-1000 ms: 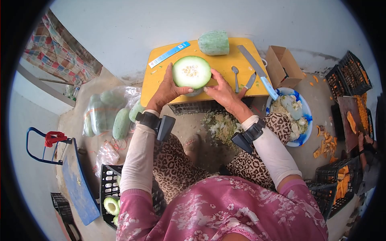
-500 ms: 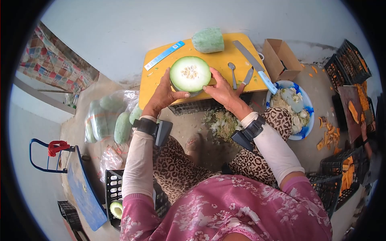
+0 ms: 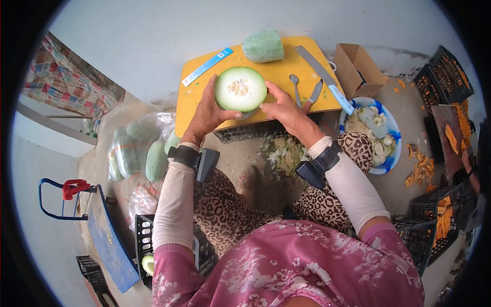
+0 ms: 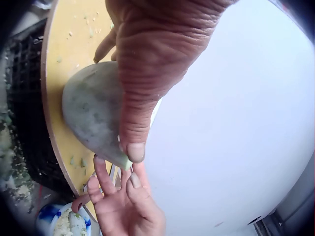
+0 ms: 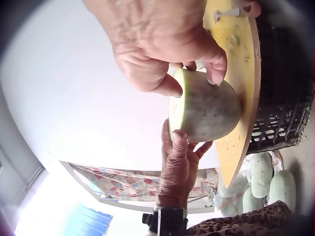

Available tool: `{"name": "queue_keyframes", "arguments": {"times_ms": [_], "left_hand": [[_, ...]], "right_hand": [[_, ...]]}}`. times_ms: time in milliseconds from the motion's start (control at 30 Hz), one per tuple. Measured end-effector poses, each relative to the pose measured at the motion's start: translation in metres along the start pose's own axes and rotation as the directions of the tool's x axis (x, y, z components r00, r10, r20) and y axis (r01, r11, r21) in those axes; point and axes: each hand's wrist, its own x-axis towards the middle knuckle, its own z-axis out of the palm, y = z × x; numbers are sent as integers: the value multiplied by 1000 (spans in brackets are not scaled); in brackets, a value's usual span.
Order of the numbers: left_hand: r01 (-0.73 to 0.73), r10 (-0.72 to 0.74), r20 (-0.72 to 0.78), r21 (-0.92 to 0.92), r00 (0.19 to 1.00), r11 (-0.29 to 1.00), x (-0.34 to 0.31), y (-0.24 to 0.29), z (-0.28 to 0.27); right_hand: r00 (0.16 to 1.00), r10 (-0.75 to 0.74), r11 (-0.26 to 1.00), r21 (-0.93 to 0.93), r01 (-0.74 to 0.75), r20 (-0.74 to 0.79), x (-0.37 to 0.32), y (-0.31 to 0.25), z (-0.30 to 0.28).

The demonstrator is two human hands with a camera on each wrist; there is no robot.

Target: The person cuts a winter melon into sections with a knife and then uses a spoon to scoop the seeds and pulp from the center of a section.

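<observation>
While upright, melon (image 3: pixel 240 90) between fingers (image 3: pixel 276 93)

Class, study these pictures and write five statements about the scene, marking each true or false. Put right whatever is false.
1. The left hand and right hand both hold the cut melon. True.
2. The cut melon's pale face is turned down. False: it is turned up, showing seeds.
3. The spoon and blue-handled knife lie on the yellow table. True.
4. The right hand holds the spoon. False: it holds the cut melon.
5. In the head view, the cardboard box stands right of the yellow table. True.
</observation>
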Motion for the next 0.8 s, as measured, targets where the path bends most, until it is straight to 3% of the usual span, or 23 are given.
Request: {"name": "queue_keyframes", "arguments": {"times_ms": [100, 167, 300, 367, 467, 567, 800], "left_hand": [[50, -59, -87, -106, 994, 993, 1, 6, 10], [54, -62, -110, -75, 992, 996, 2, 5, 12], [92, -94, -135, -18, 986, 996, 2, 7, 13], [49, -62, -135, -92, 989, 995, 3, 8, 11], [20, -44, -134, -174, 990, 985, 5, -2, 8], [24, -39, -107, -138, 993, 990, 6, -4, 4], [83, -104, -69, -255, 992, 963, 7, 6, 2]], "right_hand": [[997, 74, 996, 52, -75, 7, 1, -13, -2], [992, 126, 992, 30, -125, -21, 5, -16, -1], [998, 68, 997, 28, -68, -17, 5, -21, -2], [1000, -10, 1000, -25, 10, -9, 9, -19, 1], [999, -8, 999, -44, 6, -35, 8, -18, 13], [997, -61, 968, -247, 48, -44, 8, -17, 16], [997, -72, 958, -276, 73, 12, 1, -12, 9]]}}
